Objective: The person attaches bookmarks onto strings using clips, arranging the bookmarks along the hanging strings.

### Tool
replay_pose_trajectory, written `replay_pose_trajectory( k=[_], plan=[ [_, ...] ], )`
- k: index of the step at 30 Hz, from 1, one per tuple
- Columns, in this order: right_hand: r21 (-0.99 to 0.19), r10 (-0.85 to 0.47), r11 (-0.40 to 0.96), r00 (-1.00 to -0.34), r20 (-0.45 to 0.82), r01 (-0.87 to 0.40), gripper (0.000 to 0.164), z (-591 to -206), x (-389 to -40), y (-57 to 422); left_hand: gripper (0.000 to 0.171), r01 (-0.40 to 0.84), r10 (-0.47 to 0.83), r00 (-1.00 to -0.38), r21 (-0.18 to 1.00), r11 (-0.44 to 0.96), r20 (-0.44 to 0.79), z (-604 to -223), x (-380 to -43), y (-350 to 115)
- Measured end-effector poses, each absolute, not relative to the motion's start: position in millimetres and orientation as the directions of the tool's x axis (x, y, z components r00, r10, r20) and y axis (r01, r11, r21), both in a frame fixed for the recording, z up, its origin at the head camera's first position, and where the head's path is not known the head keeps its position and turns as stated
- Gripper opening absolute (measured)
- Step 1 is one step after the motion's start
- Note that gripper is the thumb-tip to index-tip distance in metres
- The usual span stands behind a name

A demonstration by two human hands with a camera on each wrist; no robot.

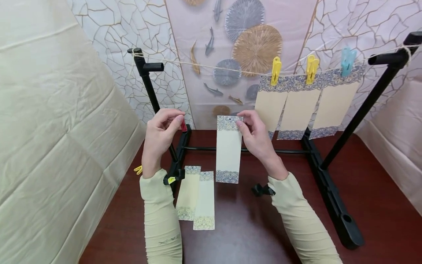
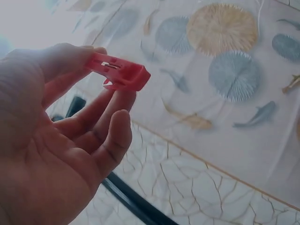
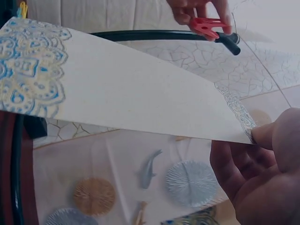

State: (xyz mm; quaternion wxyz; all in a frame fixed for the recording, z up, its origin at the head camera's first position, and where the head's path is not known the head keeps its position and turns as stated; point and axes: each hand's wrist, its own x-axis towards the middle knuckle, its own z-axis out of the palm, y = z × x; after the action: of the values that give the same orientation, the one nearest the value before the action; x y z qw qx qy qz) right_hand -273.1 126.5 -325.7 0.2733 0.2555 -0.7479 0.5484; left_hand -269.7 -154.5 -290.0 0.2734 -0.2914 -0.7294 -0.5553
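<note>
Between thumb and fingers my left hand (image 1: 161, 135) pinches a red clothespin (image 2: 123, 72), held up near the left post of the stand. My right hand (image 1: 256, 135) grips a paper bookmark (image 1: 228, 150) by its upper right corner. This bookmark is pale with blue patterned bands at both ends and hangs upright over the table. Above both hands runs a thin string (image 1: 204, 66). Farther right on it hang three similar cards, held by two yellow clothespins (image 1: 276, 71) and a light blue clothespin (image 1: 348, 61).
Two more bookmarks (image 1: 204, 201) lie overlapping on the dark red table (image 1: 237, 234). A yellow clothespin (image 1: 138, 170) rests at the table's left edge. The black stand (image 1: 333, 198) has posts at left and right and a low crossbar. A patterned cloth (image 1: 132, 44) hangs behind.
</note>
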Motion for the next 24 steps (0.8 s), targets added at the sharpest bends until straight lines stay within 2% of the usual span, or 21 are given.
replay_pose_trajectory(
  k=[12,18,24],
  plan=[
    [-0.604,-0.101,0.286,-0.650,0.754,-0.744,0.022,-306,-276,138,0.015,0.781,0.185,-0.619,0.574,0.246,0.763,-253,-270,-137],
    [-0.598,-0.100,0.292,-0.646,0.757,-0.746,0.022,-291,-274,137,0.016,0.799,0.235,-0.599,0.551,0.241,0.765,-233,-271,-126],
    [-0.588,-0.096,0.310,-0.640,0.763,-0.747,0.020,-267,-257,133,0.016,0.805,0.286,-0.593,0.541,0.245,0.753,-214,-271,-115]
  ],
)
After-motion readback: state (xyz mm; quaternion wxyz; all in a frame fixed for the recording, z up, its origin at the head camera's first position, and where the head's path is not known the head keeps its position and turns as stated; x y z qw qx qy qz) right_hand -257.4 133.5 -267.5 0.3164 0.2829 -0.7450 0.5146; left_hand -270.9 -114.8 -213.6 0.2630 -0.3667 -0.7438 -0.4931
